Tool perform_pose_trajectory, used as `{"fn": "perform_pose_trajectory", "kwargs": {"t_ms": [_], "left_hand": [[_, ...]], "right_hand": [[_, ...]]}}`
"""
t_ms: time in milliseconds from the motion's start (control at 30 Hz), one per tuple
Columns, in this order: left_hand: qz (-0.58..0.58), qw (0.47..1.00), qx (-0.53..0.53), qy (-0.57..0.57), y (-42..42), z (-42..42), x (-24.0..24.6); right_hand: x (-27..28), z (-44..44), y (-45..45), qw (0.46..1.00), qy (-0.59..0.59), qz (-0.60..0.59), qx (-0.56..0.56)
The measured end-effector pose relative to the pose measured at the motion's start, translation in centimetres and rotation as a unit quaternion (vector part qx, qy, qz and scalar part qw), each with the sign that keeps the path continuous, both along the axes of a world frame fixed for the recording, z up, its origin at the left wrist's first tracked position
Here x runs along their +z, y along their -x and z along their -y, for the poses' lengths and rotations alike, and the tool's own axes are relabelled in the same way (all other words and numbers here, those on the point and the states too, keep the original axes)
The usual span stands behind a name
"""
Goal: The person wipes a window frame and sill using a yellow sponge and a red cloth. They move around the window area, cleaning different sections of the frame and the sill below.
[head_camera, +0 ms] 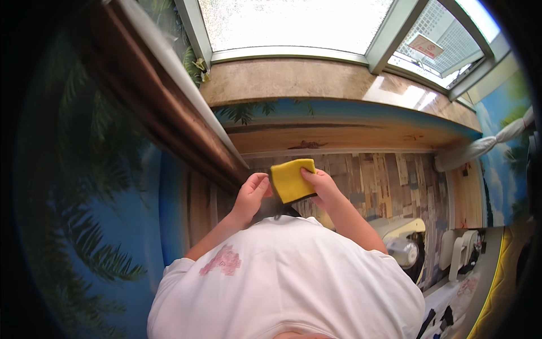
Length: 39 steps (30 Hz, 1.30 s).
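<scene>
A folded yellow cloth with a dark edge or underside (293, 180) is held out in front of my chest. My right hand (321, 186) grips its right side, the thumb on top and the fingers underneath. My left hand (254, 193) is just left of the cloth, its thumb and fingertips close together. Whether those fingertips pinch something thin or touch the cloth's edge cannot be made out. The white shirt I wear fills the lower middle of the view.
A stone windowsill (288, 80) runs below bright windows. Brown curtains (169, 114) hang at the left, and a tied white curtain (478, 148) at the right. Patterned wood-look flooring (381, 182) lies below. A pale appliance with a clear container (402, 250) stands right of my body.
</scene>
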<state>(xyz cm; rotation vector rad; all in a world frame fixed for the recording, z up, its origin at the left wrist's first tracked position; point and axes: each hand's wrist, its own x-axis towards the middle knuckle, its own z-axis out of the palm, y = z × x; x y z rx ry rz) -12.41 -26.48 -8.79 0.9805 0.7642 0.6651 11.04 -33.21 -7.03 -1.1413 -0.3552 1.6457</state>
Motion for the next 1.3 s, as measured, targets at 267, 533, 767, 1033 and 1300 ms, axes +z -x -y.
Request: {"fn": "perform_pose_trajectory", "kwargs": {"t_ms": [267, 533, 767, 1033, 1300], "left_hand": [[-0.038, 0.998, 0.043, 0.010, -6.5, -15.4, -1.3], [-0.048, 0.981, 0.188, 0.028, -7.2, -25.7, -5.9], [-0.059, 0.964, 0.253, 0.048, -5.5, -36.1, -9.2], [-0.094, 0.952, 0.290, 0.023, 0.2, -42.9, -11.8], [-0.107, 0.954, 0.280, 0.005, 3.0, -45.7, -13.8]], "right_hand": [[-4.8, -20.0, -10.7, 0.870, -0.204, 0.449, 0.012], [-5.0, -35.0, -10.6, 0.721, -0.284, 0.633, -0.009], [-13.4, -41.6, -2.3, 0.512, -0.361, 0.757, 0.184], [-13.6, -46.8, 5.2, 0.568, -0.280, 0.731, 0.253], [-15.3, -51.9, 11.4, 0.551, -0.259, 0.765, 0.211]]}}
